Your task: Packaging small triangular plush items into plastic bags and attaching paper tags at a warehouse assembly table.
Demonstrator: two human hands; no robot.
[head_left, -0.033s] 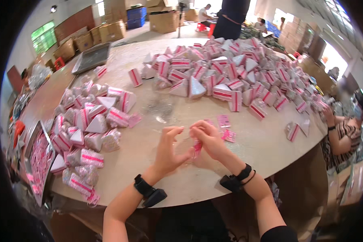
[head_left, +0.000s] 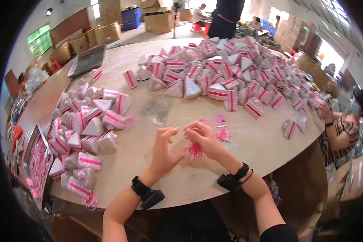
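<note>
My left hand (head_left: 162, 151) is held over the near middle of the table, thumb and fingers apart and curved, with nothing in it. Its thumb tip comes close to a small pink printed tag (head_left: 195, 152); whether they touch, I cannot tell. Fingers pinched together, my right hand (head_left: 203, 138) has the tag hanging below them. Just beyond the right hand lie a few more pink tags (head_left: 219, 120) on the tabletop. To the left is a heap of white, pink-striped, cake-slice-shaped pieces (head_left: 93, 127), several in clear wrap.
A much larger pile of the same wedge pieces (head_left: 226, 68) covers the far side of the round table (head_left: 161, 177). At the left edge a tray (head_left: 40, 161) holds many pink tags. A dark tray (head_left: 88, 62) lies far left. Another person (head_left: 343, 129) sits at the right.
The pink tag in my right hand now shows more of its printed face. The whole view has shifted slightly; my left hand keeps nearly the same pose.
</note>
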